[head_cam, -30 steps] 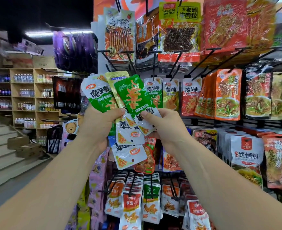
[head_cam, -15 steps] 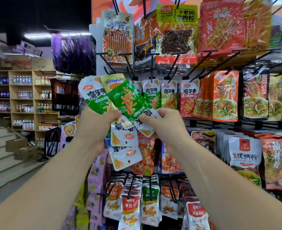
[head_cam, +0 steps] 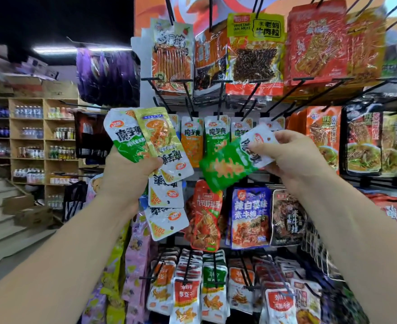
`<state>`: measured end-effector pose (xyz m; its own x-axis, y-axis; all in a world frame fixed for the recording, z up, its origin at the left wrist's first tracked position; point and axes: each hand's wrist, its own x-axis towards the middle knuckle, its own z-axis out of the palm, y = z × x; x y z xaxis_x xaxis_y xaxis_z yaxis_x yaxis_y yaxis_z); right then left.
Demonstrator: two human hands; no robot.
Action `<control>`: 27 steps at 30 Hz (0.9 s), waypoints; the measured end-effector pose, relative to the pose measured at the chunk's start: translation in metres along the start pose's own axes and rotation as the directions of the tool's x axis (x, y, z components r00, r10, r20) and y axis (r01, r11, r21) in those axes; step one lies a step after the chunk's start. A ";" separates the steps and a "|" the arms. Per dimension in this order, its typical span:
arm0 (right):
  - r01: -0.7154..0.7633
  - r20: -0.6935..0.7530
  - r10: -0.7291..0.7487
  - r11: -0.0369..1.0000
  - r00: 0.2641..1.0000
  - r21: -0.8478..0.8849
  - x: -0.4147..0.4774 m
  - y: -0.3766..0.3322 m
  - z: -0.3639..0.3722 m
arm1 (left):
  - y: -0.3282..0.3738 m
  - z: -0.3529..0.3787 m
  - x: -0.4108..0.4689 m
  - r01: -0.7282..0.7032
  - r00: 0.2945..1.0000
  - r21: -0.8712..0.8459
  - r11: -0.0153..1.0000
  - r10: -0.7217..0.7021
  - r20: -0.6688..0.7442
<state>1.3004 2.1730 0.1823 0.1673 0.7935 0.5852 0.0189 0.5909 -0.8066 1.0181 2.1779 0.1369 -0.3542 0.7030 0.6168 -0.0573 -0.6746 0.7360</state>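
The green snack packet (head_cam: 225, 166) is pinched by its white top end in the right hand (head_cam: 291, 157), apart from the left hand (head_cam: 127, 176). The left hand squeezes a bunch of packets (head_cam: 146, 141), fanned out, some dangling below it, likely so each can be picked off one by one. Just behind both hands hang matching packets (head_cam: 217, 134) on pegs (head_cam: 219, 99), so I think the green one is going up there

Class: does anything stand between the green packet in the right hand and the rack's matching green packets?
Nothing visible does: the green foil snack packet, pinched by the right hand, overlaps the hanging matching green packets from in front.
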 end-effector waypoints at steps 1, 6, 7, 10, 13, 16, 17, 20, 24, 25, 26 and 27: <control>0.001 -0.008 -0.001 1.000 1.000 0.007 0.002 -0.002 -0.002 | 0.000 0.001 0.001 -0.001 1.000 -0.007 1.000 0.001 0.002; 0.010 -0.110 -0.010 1.000 0.994 0.003 0.006 -0.005 -0.006 | -0.001 0.006 0.005 -0.021 1.000 0.016 1.000 0.020 0.024; 0.018 -0.133 -0.018 1.000 0.991 0.000 0.008 -0.004 -0.006 | -0.002 0.007 0.007 -0.028 0.999 0.022 0.999 0.027 0.024; 0.039 -0.178 -0.045 0.999 0.983 -0.036 0.015 -0.003 -0.003 | -0.001 0.009 0.014 -0.037 0.999 0.049 0.998 0.035 0.037; 0.080 -0.171 -0.089 0.995 0.981 -0.055 0.031 -0.009 0.005 | 0.003 0.009 0.022 -0.061 0.996 0.046 0.997 0.058 0.061; 0.151 -0.137 -0.165 0.983 0.977 -0.106 0.049 -0.013 0.022 | 0.002 0.008 0.027 -0.076 0.994 0.068 0.995 0.070 0.086; 0.182 -0.120 -0.196 0.977 0.973 -0.114 0.053 -0.013 0.029 | 0.000 0.008 0.028 -0.074 0.994 0.074 0.995 0.067 0.092; 0.224 -0.074 -0.237 0.962 0.969 -0.159 0.054 -0.018 0.052 | -0.005 0.008 0.029 -0.047 0.994 0.056 0.997 0.042 0.097; 0.272 -0.089 -0.299 0.933 0.950 -0.234 0.060 -0.020 0.071 | -0.007 0.006 0.029 -0.019 0.996 0.022 1.000 0.017 0.087; 0.281 -0.087 -0.306 0.933 0.948 -0.226 0.062 -0.020 0.074 | -0.008 0.005 0.030 -0.022 0.995 0.027 0.999 0.020 0.096; 0.284 -0.092 -0.310 0.933 0.946 -0.222 0.065 -0.020 0.077 | -0.009 0.005 0.030 -0.024 0.994 0.029 0.999 0.021 0.103; 0.280 -0.099 -0.307 0.935 0.947 -0.218 0.068 -0.019 0.079 | -0.009 0.005 0.031 -0.023 0.994 0.026 0.999 0.020 0.110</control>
<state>1.2339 2.2271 0.2439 0.2500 0.5552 0.7932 0.2797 0.7429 -0.6081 1.0122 2.2066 0.1502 -0.2508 0.7101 0.6579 -0.0247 -0.6841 0.7289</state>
